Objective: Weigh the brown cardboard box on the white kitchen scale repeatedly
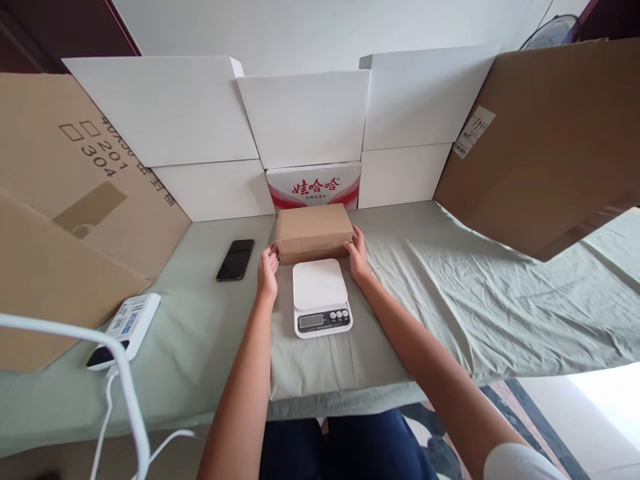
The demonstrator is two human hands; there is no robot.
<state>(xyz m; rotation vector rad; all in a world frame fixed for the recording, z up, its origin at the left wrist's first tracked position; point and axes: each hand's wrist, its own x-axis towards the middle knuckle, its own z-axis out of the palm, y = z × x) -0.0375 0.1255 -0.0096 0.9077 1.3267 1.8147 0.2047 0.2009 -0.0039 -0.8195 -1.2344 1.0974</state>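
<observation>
A small closed cardboard box (314,230) rests on the green cloth just behind a white kitchen scale (320,287). My left hand (268,270) presses against the box's left side, fingers at its lower front corner. At the opposite end, my right hand (358,255) grips the right side, thumb on the front face and fingers round the edge. Between my forearms the scale lies with its plate bare, its dark display and buttons facing me. I cannot read any figure on the display.
A black phone (235,260) lies left of my hand. Further left are a white power bank (125,330) with a cable (113,343). White boxes (305,120) and a red-and-white carton (314,187) wall the back; large cardboard sheets (545,140) flank the sides.
</observation>
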